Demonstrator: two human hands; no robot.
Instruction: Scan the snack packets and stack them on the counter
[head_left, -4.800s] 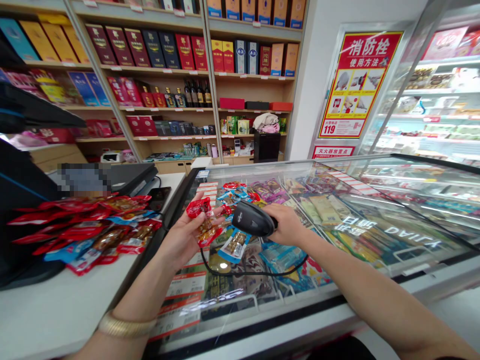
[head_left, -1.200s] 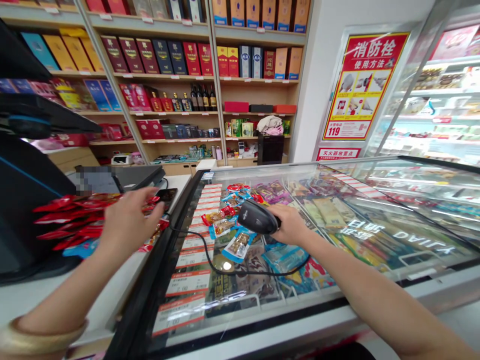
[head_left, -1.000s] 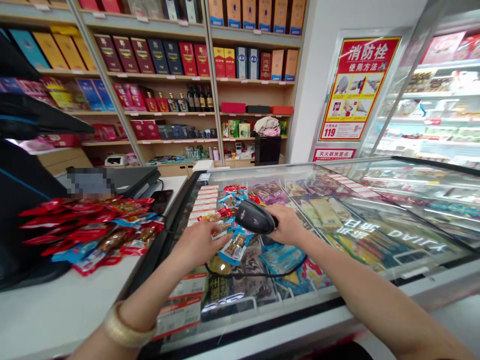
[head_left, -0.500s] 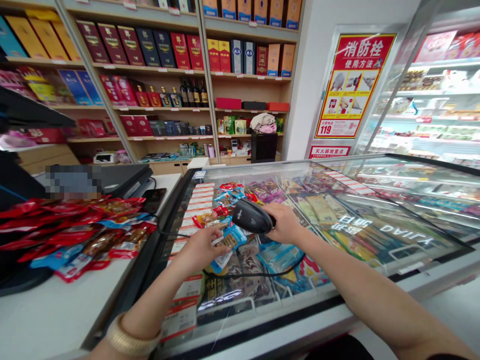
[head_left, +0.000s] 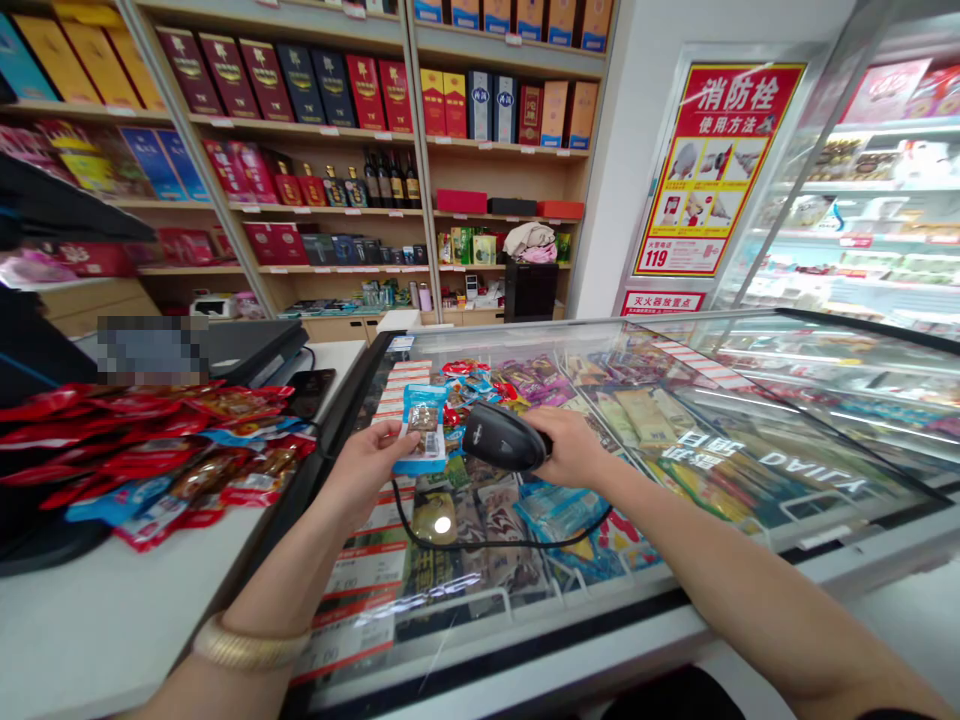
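Note:
Between its thumb and fingers, my left hand pinches a small blue snack packet, held upright with its barcode showing. Just right of it, my right hand is wrapped round the handle of a black barcode scanner, whose head points left at the packet. A black cable loops over the freezer's glass top. Behind the scanner, small red and blue packets lie on the glass. At the left, a heap of red and blue snack packets covers part of the white counter.
A black phone lies on the counter beside a dark device. Part of a black monitor juts in at the left. Shelves of boxes and bottles stand behind, and a red poster hangs on the wall.
My left hand has moved a little left and up with the blue packet, which now stands upright with its face in view. My right hand and the scanner have hardly moved.

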